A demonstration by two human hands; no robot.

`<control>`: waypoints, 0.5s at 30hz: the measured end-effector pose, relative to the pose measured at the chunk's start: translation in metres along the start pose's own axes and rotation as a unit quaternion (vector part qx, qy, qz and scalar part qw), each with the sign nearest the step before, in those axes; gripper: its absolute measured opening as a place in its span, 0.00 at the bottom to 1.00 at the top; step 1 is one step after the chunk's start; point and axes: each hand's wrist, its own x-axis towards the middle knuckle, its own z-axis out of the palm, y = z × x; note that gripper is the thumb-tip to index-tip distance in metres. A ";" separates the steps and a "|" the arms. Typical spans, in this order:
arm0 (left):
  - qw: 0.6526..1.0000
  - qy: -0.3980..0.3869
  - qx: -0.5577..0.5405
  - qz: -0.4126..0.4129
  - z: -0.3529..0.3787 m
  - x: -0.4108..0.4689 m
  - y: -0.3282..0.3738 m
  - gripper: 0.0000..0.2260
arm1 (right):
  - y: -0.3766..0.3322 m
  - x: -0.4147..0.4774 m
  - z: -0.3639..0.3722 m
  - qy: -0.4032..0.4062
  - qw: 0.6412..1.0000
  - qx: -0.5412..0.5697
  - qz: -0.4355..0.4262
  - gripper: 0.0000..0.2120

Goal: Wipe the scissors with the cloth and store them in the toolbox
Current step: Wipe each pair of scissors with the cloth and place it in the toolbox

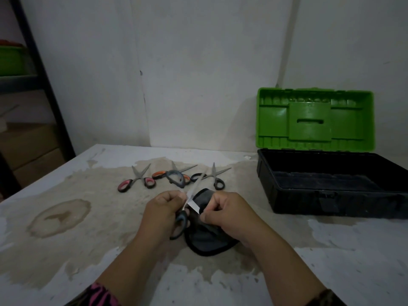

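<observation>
Above the table, left grip around scissors, right grip around cloth

On table: toolbox at right rear; loose scissors in row to its left; cloth in front of row.

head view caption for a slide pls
Left hand grips scissors, right hand pinches dark cloth against them, toolbox open nearby.

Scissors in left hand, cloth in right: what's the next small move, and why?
Probably slide the cloth up toward the blade tip: the right hand pinches it low on the scissors, gripped at the handles by the left hand.
</observation>
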 end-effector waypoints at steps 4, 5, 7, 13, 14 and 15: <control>0.996 0.080 -0.036 -0.006 -0.017 0.010 0.006 0.08 | 0.003 -0.003 -0.012 -0.007 1.000 -0.023 0.005 0.12; 0.993 0.104 -0.048 -0.002 -0.024 0.014 0.006 0.07 | 0.004 -0.003 -0.016 0.004 1.000 -0.029 0.007 0.11; 0.990 0.137 -0.037 0.016 -0.035 0.017 0.009 0.07 | 0.004 -0.004 -0.021 0.015 0.996 -0.092 0.003 0.10; 0.991 0.064 -0.117 -0.014 -0.015 0.007 0.004 0.05 | -0.006 -0.007 0.009 0.063 0.959 -0.256 -0.107 0.24; 0.989 0.045 -0.138 -0.017 -0.008 0.003 0.004 0.05 | -0.006 -0.009 0.015 0.076 0.971 -0.203 -0.104 0.21; 0.986 0.028 -0.161 -0.022 -0.003 0.000 0.005 0.04 | -0.005 -0.010 0.020 0.083 0.983 -0.141 -0.084 0.17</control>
